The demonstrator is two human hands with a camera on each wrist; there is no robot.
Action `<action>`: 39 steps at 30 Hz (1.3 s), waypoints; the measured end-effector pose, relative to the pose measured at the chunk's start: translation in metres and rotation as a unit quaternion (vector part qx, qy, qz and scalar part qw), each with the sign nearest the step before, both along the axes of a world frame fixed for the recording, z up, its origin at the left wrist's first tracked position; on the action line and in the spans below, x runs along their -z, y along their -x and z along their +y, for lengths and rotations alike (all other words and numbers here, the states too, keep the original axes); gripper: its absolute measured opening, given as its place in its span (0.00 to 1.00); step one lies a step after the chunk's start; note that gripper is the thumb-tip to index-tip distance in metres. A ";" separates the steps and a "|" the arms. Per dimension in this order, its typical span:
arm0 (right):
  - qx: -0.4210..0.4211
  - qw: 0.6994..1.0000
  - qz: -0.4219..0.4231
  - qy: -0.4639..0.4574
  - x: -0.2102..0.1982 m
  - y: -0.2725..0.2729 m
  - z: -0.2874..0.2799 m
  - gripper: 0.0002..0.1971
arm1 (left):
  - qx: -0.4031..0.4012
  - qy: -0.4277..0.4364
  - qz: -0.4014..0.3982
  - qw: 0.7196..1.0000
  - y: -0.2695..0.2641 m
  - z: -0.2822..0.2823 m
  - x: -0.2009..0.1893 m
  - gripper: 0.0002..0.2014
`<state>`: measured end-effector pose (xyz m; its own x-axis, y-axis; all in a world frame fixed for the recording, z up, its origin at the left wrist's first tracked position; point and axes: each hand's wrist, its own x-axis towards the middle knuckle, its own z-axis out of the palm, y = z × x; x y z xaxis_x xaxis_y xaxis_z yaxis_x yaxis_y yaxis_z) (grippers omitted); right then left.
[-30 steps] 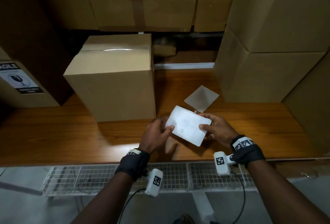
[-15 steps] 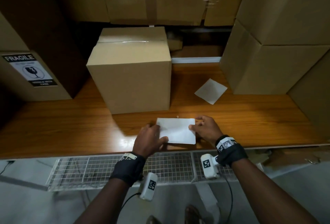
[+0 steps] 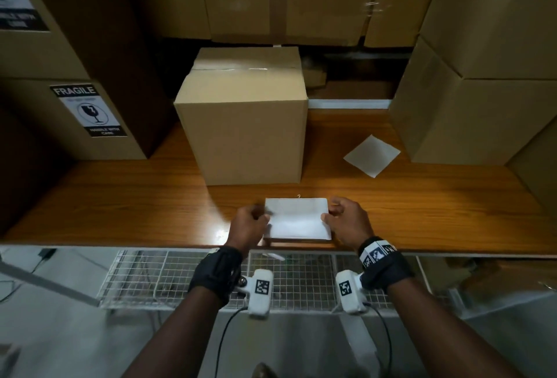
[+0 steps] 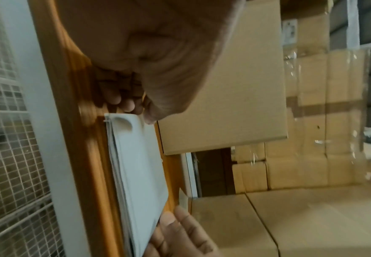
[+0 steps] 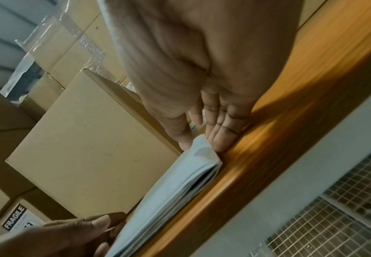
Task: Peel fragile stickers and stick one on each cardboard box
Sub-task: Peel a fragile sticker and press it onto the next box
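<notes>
A stack of white sticker sheets (image 3: pixel 297 221) lies flat on the wooden table (image 3: pixel 120 206), close to its front edge. My left hand (image 3: pixel 250 222) pinches the stack's left end, thumb on top (image 4: pixel 140 111). My right hand (image 3: pixel 343 221) pinches the right end, with the thumb above and the fingers below (image 5: pixel 202 146). Just behind the stack stands a plain cardboard box (image 3: pixel 244 124) with no sticker on the faces in view. The stack's layered edge (image 5: pixel 175 187) shows in the right wrist view.
A box bearing a FRAGILE sticker (image 3: pixel 90 112) stands at the left. Large boxes (image 3: pixel 470 106) wall in the right side and more are stacked behind. A loose white backing sheet (image 3: pixel 372 155) lies on the table at the right. A wire mesh shelf (image 3: pixel 289 275) sits below the table edge.
Both hands have brought the sticker stack down from a raised, tilted hold to lie flat and square on the table near its front edge.
</notes>
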<state>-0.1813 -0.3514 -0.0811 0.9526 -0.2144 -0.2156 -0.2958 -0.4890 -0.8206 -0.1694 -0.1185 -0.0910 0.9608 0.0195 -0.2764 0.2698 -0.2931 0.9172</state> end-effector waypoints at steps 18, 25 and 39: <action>-0.041 0.994 -0.010 0.103 0.003 0.008 0.030 0.25 | -0.026 0.098 0.087 0.991 -0.014 0.022 -0.011 0.04; -0.019 0.986 0.001 0.166 0.004 0.008 0.044 0.32 | -0.017 0.137 0.101 0.985 -0.015 0.031 -0.018 0.03; -0.055 0.976 0.027 0.208 0.005 0.018 0.066 0.35 | -0.016 0.206 0.159 0.965 -0.012 0.045 -0.023 0.13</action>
<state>-0.1991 -0.2852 -0.0863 0.9647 -0.1905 -0.1816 -0.2592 -0.8085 -0.5284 -0.1573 -0.0730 -0.0682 0.8272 -0.1272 -0.5473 0.5593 0.0926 0.8238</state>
